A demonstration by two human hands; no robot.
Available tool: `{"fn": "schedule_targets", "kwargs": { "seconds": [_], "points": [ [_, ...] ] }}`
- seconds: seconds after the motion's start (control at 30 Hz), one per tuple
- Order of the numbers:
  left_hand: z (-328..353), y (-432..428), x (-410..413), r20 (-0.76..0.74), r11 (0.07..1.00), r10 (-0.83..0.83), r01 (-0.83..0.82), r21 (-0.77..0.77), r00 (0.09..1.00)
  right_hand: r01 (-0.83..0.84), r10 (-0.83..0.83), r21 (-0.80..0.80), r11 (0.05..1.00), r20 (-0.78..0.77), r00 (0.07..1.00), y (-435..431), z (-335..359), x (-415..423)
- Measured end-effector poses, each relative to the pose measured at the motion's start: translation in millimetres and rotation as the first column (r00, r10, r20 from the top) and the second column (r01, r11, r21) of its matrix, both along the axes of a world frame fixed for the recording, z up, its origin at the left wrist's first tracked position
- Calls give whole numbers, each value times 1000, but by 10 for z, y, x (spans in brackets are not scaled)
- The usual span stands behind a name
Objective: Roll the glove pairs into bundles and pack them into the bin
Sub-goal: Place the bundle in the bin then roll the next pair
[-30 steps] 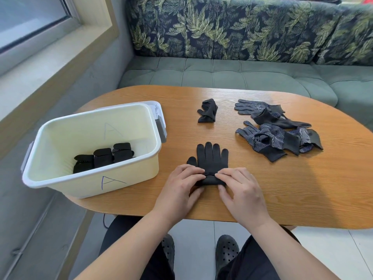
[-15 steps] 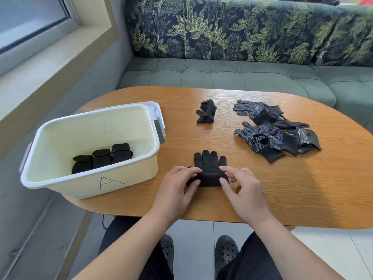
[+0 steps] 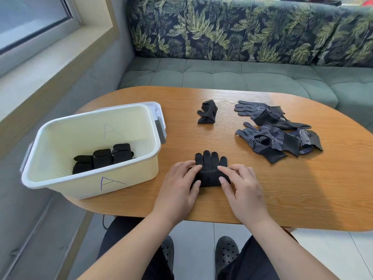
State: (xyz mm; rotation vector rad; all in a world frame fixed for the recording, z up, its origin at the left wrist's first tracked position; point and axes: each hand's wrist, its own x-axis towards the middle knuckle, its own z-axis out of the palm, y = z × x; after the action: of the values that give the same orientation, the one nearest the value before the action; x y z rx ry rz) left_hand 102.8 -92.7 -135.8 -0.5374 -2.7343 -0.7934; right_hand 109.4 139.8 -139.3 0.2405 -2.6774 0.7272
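Left hand [image 3: 177,186] and right hand [image 3: 245,190] both pinching half-rolled black glove pair [image 3: 211,161], seemingly three bundles [image 3: 103,158] in bin [image 3: 66,184]

1 wide-angle head-worn view looks forward and down across the table [image 3: 282,199]. it sits close above the left hand [image 3: 177,190] and right hand [image 3: 245,196], facing the sofa [image 3: 222,73].
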Motion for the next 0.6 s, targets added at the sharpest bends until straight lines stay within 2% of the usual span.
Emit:
{"fn": "schedule_targets", "kwargs": {
  "seconds": [0.13,0.23,0.37,0.5,0.6],
  "points": [
    [5,18,35,-106,988,-133,124,-90,985,17,-16,67,998,-23,1000,-9,-4,9],
    [-16,31,45,-117,982,-150,134,-137,982,27,-24,103,994,-27,999,-17,-22,7],
    [-47,54,35,-71,976,-128,113,-185,989,30,-24,122,992,-52,998,-25,-25,12],
    [-69,53,26,-4,969,-110,107,-223,994,-68,93,175,982,-141,986,-37,-25,56],
    [-65,50,-4,56,969,-91,101,-223,994,-60,90,184,981,-158,983,-43,-55,50]
  ]
}}
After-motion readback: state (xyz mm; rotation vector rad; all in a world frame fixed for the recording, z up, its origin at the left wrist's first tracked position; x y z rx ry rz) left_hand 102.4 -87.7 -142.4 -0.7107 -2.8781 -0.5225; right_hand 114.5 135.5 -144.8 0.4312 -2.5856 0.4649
